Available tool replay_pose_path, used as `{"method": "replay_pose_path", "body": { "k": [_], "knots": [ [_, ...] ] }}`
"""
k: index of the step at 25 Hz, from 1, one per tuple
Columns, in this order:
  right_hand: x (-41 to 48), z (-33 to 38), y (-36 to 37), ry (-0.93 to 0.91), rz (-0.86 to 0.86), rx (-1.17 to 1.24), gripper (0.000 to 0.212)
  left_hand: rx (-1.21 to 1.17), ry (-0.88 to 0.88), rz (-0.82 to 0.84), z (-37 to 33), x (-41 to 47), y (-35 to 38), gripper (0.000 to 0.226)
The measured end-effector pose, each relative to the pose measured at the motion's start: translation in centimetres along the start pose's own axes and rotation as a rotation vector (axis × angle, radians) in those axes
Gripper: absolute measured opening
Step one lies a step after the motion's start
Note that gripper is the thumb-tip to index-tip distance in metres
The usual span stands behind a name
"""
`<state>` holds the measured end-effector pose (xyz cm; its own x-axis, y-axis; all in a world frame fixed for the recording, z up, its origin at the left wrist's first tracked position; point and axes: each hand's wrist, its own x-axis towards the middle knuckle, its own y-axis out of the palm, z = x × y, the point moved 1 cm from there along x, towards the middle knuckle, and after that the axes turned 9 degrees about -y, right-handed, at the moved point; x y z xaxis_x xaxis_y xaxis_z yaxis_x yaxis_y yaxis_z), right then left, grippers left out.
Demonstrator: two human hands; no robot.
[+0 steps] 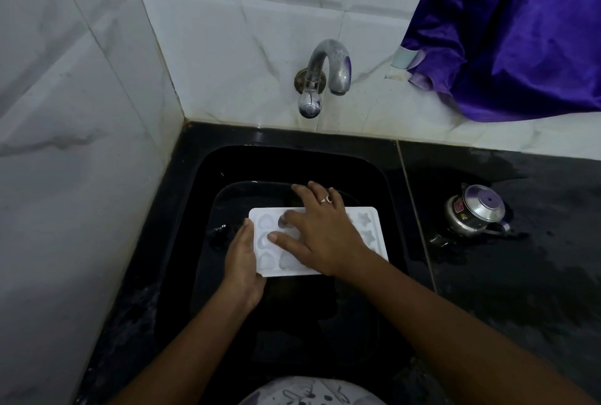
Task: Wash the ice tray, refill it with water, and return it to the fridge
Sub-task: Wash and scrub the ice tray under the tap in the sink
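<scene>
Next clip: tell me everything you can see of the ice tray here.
The ice tray is a white rectangular mould with rounded corners, plastic or silicone by its look. Heart-shaped cavities show at its left end, star-shaped ones at its right. It lies roughly level, cavities up, over the black sink. The left hand grips its left short edge, thumb on top. The right hand lies spread across its middle. Whether the cavities hold water cannot be told.

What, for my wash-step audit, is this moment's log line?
ice tray: in sink | left hand: grips tray edge | right hand: flat on tray | tap: no flow
</scene>
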<state>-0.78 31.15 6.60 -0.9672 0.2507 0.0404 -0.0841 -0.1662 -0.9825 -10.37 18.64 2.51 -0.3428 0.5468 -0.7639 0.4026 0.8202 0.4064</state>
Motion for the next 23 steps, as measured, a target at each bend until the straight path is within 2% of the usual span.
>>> {"method": "replay_pose_path", "body": {
  "k": [6, 11, 13, 16, 19, 23],
  "knots": [
    [-0.3, 0.3, 0.5, -0.020, 0.001, -0.064, 0.066, -0.054, 0.004, -0.024, 0.1, 0.3, -0.6, 0.062],
    [-0.5, 0.8, 0.3, 0.034, -0.003, 0.146, 0.065, -0.018, 0.046, -0.029, 0.6, 0.0, -0.7, 0.058],
    [-0.6, 1.3, 0.2, -0.010, 0.000, 0.188, 0.067, 0.005, 0.066, -0.042, 0.4, -0.1, -0.7, 0.057],
    [-0.2, 1.9, 0.3, -0.084, 0.040, 0.136, 0.066, 0.002, 0.043, -0.039, 0.4, -0.7, -0.1, 0.056],
    [0.4, 2.2, 0.3, -0.039, 0.026, 0.093, 0.064, 0.000, 0.022, -0.007, 0.7, -1.1, 0.2, 0.059],
    [0.2, 2.3, 0.5, -0.069, 0.041, 0.110, 0.067, -0.027, 0.017, 0.006, 0.6, -1.0, -0.3, 0.060]
  ]
}}
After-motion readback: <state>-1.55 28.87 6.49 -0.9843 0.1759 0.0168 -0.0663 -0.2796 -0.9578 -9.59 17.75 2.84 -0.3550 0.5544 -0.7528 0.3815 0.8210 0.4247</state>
